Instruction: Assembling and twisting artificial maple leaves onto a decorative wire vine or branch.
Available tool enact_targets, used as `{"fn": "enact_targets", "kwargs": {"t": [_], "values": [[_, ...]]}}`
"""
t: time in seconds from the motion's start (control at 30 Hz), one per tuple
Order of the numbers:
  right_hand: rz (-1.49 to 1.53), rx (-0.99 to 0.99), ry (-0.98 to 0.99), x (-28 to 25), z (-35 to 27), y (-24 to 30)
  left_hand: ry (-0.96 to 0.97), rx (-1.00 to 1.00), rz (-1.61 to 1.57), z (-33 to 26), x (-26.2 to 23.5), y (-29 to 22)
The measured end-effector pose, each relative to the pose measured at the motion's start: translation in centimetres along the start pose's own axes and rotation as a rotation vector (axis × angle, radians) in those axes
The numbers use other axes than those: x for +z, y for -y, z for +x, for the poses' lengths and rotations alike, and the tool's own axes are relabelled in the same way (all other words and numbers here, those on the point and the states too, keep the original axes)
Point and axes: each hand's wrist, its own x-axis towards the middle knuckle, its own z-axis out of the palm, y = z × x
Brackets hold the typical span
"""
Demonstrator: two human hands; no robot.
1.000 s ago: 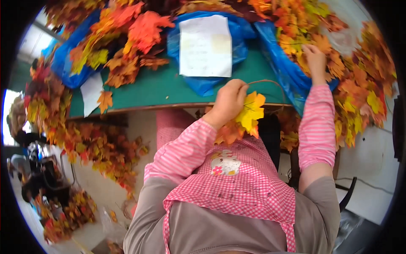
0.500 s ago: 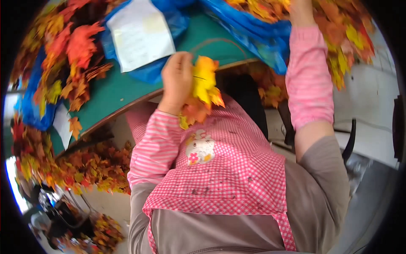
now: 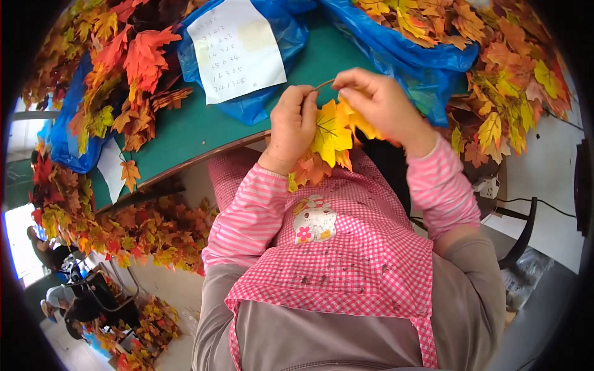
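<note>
Over the table's near edge, my left hand [image 3: 289,128] is closed on a strand of artificial maple leaves. A yellow leaf [image 3: 332,135] and orange leaves [image 3: 310,168] hang beside its fingers, above my lap. A thin brown stem [image 3: 325,84] bridges the gap between both hands' fingertips. My right hand [image 3: 388,106] is closed in a pinch at the stem's other end. More yellow leaf shows just under the right fingers; part of it is hidden by that hand, so I cannot tell whether it is a separate leaf.
On the green table [image 3: 204,127] a white sheet with handwriting [image 3: 238,52] lies over blue plastic [image 3: 247,110]. Red and orange leaves [image 3: 145,65] are heaped at left, more [image 3: 427,21] on a blue bag [image 3: 408,62] at right. Leaf garlands [image 3: 148,238] hang below the table; people [image 3: 62,297] are at lower left.
My right hand has come back from the leaf pile at the far right and now meets the left hand at the stem. The left hand still holds the leaf strand.
</note>
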Motion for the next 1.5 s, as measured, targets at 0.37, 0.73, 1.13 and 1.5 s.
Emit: {"fn": "enact_targets", "kwargs": {"t": [0.37,0.73,1.13,1.5], "values": [[-0.125,-0.037,-0.165,2.9,-0.3,-1.8,0.013,0.008,-0.022,0.2,-0.2,-0.2],[-0.096,-0.008,-0.196,3.4,-0.1,-2.1,0.052,-0.087,-0.134,0.4,-0.6,-0.5],[-0.04,-0.031,-0.115,3.2,-0.4,-3.3,0.066,-0.005,-0.072,0.4,-0.3,0.0],[0.317,0.151,0.071,1.6,0.5,-4.6,0.144,0.03,-0.03,0.7,-0.9,-0.3]]}}
